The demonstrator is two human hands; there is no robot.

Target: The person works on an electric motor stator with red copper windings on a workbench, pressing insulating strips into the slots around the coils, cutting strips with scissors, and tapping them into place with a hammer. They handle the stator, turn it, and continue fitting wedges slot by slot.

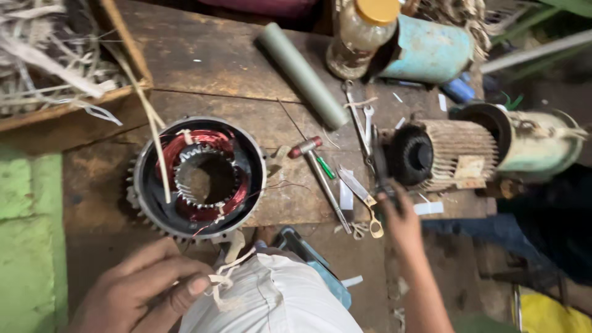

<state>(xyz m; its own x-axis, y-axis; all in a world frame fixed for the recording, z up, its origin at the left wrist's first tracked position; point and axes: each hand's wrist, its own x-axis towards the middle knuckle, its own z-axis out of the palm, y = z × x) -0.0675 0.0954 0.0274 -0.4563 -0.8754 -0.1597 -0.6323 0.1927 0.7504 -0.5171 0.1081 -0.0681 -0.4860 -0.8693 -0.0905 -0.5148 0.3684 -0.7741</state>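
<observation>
Head view worries me — my left hand [151, 287] pinches the cream string [223, 279], my right hand [399, 216] closes on a dark tool [379, 161] — any tug could snag the stator [198, 177] windings.

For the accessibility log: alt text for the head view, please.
Left hand pinches a pale tie cord below a motor stator with red windings on a wooden bench. Right hand reaches among scissors and a small hammer.

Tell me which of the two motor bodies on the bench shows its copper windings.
The round stator lying flat beside the left hand shows red copper windings inside its ring. The ribbed motor beyond the right hand lies on its side, closed by a black end.
</observation>
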